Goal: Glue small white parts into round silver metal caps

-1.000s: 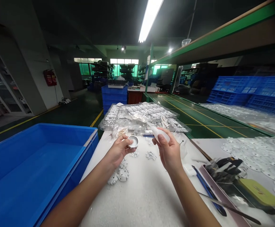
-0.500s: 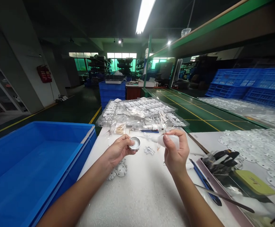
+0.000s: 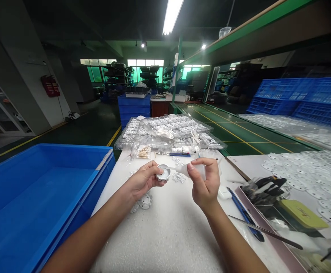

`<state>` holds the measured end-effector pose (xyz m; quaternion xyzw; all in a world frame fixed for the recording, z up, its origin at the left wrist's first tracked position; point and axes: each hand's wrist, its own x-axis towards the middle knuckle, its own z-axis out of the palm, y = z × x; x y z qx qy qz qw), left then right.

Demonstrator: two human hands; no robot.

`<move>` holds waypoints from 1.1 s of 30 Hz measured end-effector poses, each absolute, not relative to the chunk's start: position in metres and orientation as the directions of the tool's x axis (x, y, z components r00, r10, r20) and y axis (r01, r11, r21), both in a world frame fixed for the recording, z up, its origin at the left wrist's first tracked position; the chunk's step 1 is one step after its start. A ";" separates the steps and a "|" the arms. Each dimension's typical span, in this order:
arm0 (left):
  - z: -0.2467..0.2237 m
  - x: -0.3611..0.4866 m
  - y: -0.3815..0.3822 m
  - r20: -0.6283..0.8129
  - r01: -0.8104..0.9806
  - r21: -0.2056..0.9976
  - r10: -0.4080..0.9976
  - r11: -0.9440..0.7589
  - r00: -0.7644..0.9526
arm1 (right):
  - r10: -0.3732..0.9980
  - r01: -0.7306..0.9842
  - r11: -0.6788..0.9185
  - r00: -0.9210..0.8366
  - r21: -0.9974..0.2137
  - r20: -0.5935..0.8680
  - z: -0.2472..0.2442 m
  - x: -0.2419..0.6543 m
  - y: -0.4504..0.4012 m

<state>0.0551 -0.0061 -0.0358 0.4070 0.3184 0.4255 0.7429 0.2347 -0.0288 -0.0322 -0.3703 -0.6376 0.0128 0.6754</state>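
Note:
My left hand (image 3: 146,179) grips a small round metal cup-shaped part (image 3: 165,173), thumb over its rim and the hollow side facing up. In my right hand (image 3: 207,182) is a translucent white squeeze bottle (image 3: 197,171), held nearly level with its thin nozzle pointing left. The nozzle tip is at the right rim of the round part; whether it touches cannot be made out. Below my left hand, a similar grey-white round part (image 3: 145,201) lies on the white table (image 3: 165,239). Small white pieces (image 3: 179,177) are heaped on the table beneath the nozzle.
Bagged trays of white parts (image 3: 171,129) are piled at the table's far end, with cotton swabs (image 3: 144,152) before them. A large blue bin (image 3: 48,204) stands left. At right are a blue utility knife (image 3: 245,214) and a tool box (image 3: 268,223) with a yellow-green lid (image 3: 303,214).
My right hand has moved left with the squeeze bottle, bringing its nozzle to the round metal part. My left hand has stayed almost in place.

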 end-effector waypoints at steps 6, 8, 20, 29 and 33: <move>-0.033 0.054 -0.006 -0.127 -0.369 0.878 0.891 0.305 0.435 | 0.481 0.490 0.714 0.177 -0.501 0.859 -0.034 0.235 -0.029; -0.033 0.054 -0.007 -0.126 -0.368 0.879 0.892 0.303 0.434 | 0.480 0.497 0.708 0.183 -0.502 0.858 -0.034 0.235 -0.030; -0.032 0.054 -0.008 -0.122 -0.358 0.888 0.897 0.289 0.424 | 0.472 0.512 0.714 0.153 -0.478 0.868 -0.032 0.235 -0.032; -0.033 0.053 -0.007 -0.113 -0.353 0.891 0.893 0.285 0.436 | 0.465 0.514 0.721 0.138 -0.464 0.875 -0.031 0.235 -0.031; -0.033 0.054 -0.007 -0.115 -0.354 0.890 0.894 0.286 0.433 | 0.466 0.521 0.716 0.141 -0.466 0.874 -0.034 0.236 -0.032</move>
